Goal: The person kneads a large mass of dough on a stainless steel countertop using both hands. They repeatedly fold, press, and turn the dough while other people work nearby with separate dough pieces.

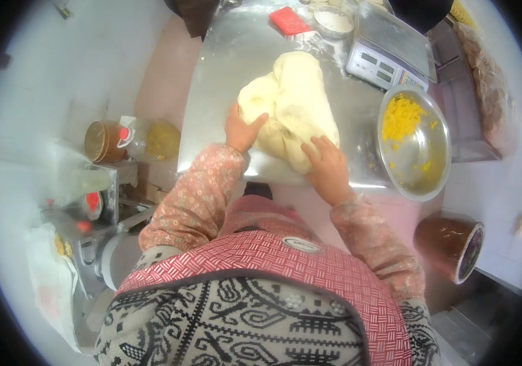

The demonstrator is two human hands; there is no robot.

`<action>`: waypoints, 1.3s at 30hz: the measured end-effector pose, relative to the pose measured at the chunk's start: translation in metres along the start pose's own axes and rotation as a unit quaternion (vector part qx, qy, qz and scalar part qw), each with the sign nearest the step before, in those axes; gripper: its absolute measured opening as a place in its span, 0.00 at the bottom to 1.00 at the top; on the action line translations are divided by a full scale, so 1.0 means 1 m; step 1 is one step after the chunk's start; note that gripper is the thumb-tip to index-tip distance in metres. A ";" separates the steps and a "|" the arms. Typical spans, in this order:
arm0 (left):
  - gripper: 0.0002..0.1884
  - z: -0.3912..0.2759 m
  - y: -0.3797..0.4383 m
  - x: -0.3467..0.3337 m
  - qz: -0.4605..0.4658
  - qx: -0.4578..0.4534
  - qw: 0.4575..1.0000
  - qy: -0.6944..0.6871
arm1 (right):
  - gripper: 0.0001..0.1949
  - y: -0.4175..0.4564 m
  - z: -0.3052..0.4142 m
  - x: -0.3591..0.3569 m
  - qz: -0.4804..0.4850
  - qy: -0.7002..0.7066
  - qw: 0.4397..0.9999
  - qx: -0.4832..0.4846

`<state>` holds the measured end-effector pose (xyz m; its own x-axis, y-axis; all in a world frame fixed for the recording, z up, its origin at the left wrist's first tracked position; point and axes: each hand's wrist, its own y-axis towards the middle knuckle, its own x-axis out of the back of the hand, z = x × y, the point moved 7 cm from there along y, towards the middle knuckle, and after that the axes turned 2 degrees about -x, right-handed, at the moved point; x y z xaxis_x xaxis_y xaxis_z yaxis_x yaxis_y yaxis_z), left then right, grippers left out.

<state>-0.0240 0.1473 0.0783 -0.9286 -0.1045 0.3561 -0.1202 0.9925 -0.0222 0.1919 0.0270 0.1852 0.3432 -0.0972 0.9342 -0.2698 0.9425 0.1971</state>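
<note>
A large, pale yellow mass of dough (304,91), folded in thick lobes, lies on a stainless steel table (215,68). My left hand (242,128) rests against its lower left side, thumb spread over the top and fingers around the edge. At the near right end, my right hand (327,169) presses on the dough with bent fingers. Both hands touch the dough, and some fingertips are hidden behind or in it. To the right, a steel bowl (443,142) holds yellow crumbly food (400,119).
A digital scale (373,64), a bowl of white flour (333,22) and a red object (289,21) stand at the table's far side. Dark-clothed parts of people show beyond. A brown jar (448,247) is at lower right; a plastic jug (151,138) stands left.
</note>
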 end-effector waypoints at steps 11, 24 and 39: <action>0.27 -0.115 -0.057 -0.077 0.191 -0.254 0.941 0.117 | 0.22 -0.036 -0.034 -0.003 0.037 0.044 0.998 -0.004; 0.18 -0.152 -0.040 -0.129 0.395 -0.171 0.825 0.367 | 0.44 0.202 -0.085 0.014 0.104 -0.095 0.985 -0.104; 0.44 -0.098 0.002 -0.029 0.177 -0.064 0.973 0.135 | 0.30 0.234 -0.055 -0.019 0.198 -0.126 0.965 -0.120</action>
<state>0.0378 0.1583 0.1598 -0.7753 0.2487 0.5805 0.2511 0.9648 -0.0780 0.1721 0.2671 0.1968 0.0184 0.2402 0.9706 -0.1092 0.9654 -0.2368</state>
